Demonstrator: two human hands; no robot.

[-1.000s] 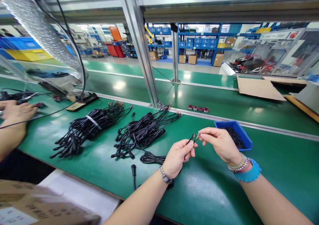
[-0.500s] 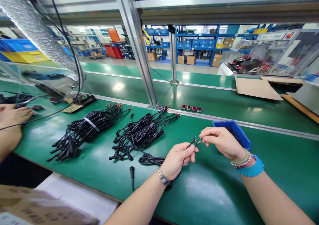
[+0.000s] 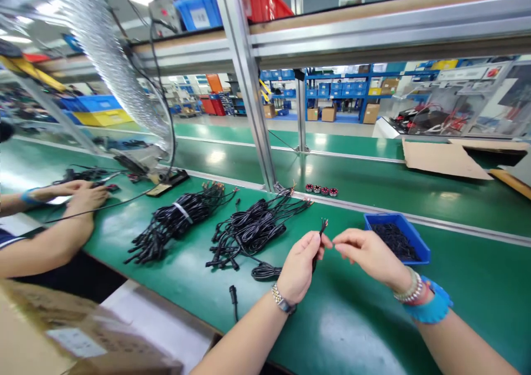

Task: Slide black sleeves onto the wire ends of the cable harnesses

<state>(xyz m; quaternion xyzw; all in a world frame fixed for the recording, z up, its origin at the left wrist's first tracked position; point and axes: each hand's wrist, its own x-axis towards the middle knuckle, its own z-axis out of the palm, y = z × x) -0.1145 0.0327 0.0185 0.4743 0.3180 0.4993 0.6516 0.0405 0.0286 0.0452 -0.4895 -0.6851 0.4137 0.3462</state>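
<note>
My left hand [image 3: 301, 264] is closed around a black cable [image 3: 323, 227], whose thin wire ends with bared tips stick up above the thumb. Close beside it, the fingertips of my right hand [image 3: 369, 253] are pinched together; anything between them is too small to make out. Behind my right hand stands a blue bin [image 3: 422, 246] holding many small black pieces [image 3: 394, 241]. A coiled black cable [image 3: 265, 271] lies left of my left hand. Nearer the front edge is a black cable connector [image 3: 233, 295].
A loose pile of black cables [image 3: 249, 228] and a tied cable bundle [image 3: 170, 220] lie on the green bench [image 3: 352, 331]. Several small round red-and-black parts [image 3: 321, 190] stand behind. At left are a co-worker's hands [image 3: 85, 198]. A metal post [image 3: 249, 82] rises at the bench's back.
The view has tilted up and turned left. The wire ends in my left hand, spread apart before, now point up close together. My right hand's fingertips have dropped slightly beside them.
</note>
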